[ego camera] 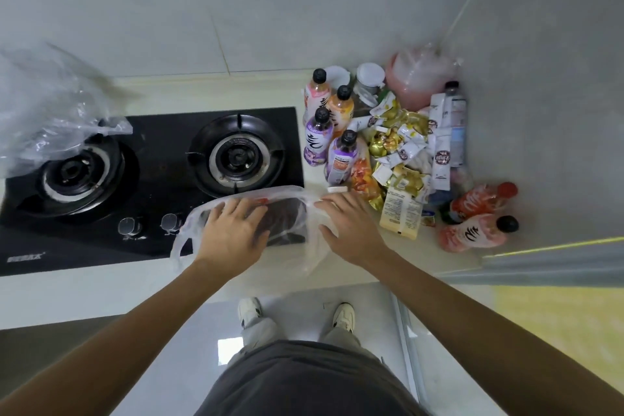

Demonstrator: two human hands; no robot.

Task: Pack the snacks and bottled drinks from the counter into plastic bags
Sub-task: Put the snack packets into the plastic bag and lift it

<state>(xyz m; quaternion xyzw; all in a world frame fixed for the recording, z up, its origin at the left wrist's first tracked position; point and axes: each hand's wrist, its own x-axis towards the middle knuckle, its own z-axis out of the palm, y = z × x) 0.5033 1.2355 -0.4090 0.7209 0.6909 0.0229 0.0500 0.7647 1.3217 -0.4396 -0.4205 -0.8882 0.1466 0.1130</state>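
A thin clear plastic bag (290, 213) lies open at the counter's front edge, partly over the stove. My left hand (233, 230) presses flat on its left side, fingers spread. My right hand (351, 226) pinches the bag's right rim. To the right stand several drink bottles (341, 159) with black caps, purple, orange and pink labels. Beside them lies a heap of snack packets (405, 149) in gold and white wrappers. Two pink and red bottles (479, 213) lie on their sides at the far right.
A black two-burner gas stove (145, 176) fills the counter's left. Another crumpled clear bag (44, 101) lies over its left burner. A pink bag (418, 74) and white-lidded jars (369, 78) sit in the back corner. The floor and my shoes show below.
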